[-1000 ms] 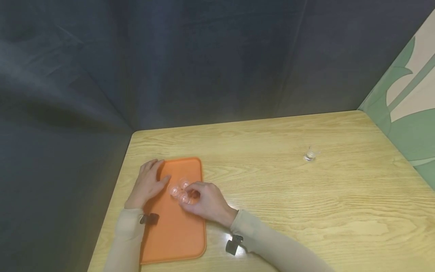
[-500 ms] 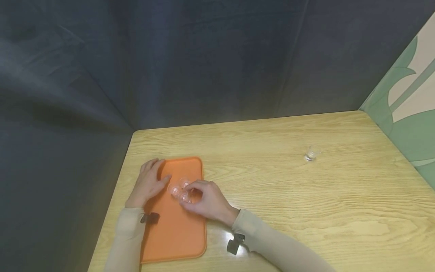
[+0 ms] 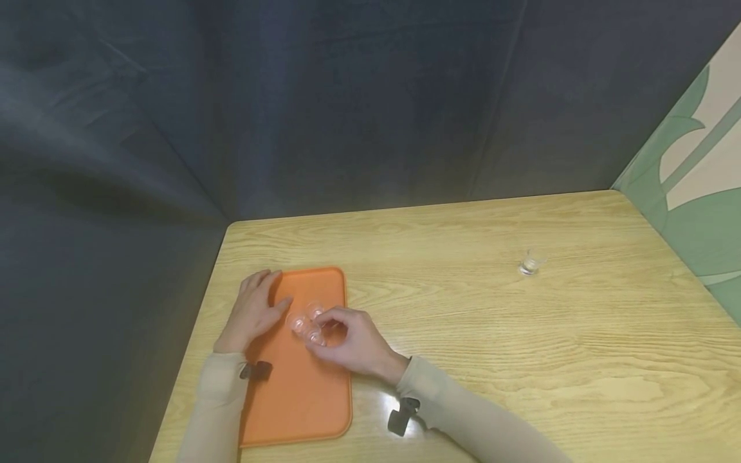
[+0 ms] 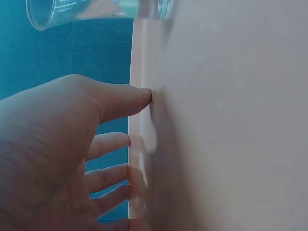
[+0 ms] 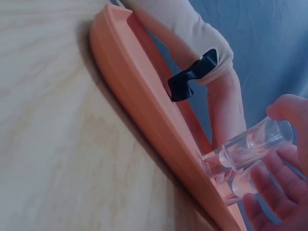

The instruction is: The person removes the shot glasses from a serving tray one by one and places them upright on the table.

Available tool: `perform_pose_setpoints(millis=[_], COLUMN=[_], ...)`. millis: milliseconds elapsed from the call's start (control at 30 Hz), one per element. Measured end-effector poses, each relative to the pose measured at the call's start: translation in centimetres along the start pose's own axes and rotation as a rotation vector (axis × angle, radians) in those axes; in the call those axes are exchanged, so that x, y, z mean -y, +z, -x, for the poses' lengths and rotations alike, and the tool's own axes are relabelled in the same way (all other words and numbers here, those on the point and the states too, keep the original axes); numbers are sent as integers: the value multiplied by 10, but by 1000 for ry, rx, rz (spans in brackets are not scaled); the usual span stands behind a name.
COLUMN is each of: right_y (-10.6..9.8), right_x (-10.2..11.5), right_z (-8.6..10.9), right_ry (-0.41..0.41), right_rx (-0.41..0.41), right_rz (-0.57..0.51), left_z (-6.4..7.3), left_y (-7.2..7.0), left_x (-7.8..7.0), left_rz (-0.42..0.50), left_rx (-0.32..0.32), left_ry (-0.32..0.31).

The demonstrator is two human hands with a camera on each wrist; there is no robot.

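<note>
An orange tray (image 3: 295,405) lies on the left of the table with three small clear glasses grouped on it. My right hand (image 3: 356,344) reaches over the tray's right side and holds the nearest glass (image 3: 314,337) between thumb and fingers. In the right wrist view the thumb touches the rim of this upright glass (image 5: 257,142). Close beside it are the left glass (image 3: 298,325) and the back glass (image 3: 316,312). My left hand (image 3: 251,315) rests along the tray's left edge, fingers extended and thumb touching the tray, apart from the glasses.
Another clear glass (image 3: 529,264) stands alone towards the back right of the wood-grain table (image 3: 463,289). Dark cloth (image 3: 370,109) hangs behind and to the left. A green and beige patterned surface (image 3: 706,212) borders the right side.
</note>
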State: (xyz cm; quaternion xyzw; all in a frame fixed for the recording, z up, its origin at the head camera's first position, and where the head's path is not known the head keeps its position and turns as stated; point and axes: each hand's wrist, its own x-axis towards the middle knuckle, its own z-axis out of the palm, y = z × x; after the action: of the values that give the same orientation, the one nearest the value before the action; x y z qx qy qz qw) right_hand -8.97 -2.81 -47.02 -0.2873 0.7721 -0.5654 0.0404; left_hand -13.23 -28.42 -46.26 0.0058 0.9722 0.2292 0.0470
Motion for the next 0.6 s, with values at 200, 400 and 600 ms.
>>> perform_pose_setpoints(millis=[200, 400, 600], right_y=[-2, -5, -12], right_x=[2, 2, 4], right_z=[1, 4, 9], right_ry=[38, 47, 76], right_rx=[-1, 1, -10], right_rz=[-81, -141, -195], left_z=[1, 1, 0], left_y=[-2, -2, 0], left_x=[0, 1, 2], left_rz=[1, 3, 3], left_rx=[2, -2, -5], left_ry=[1, 7, 11])
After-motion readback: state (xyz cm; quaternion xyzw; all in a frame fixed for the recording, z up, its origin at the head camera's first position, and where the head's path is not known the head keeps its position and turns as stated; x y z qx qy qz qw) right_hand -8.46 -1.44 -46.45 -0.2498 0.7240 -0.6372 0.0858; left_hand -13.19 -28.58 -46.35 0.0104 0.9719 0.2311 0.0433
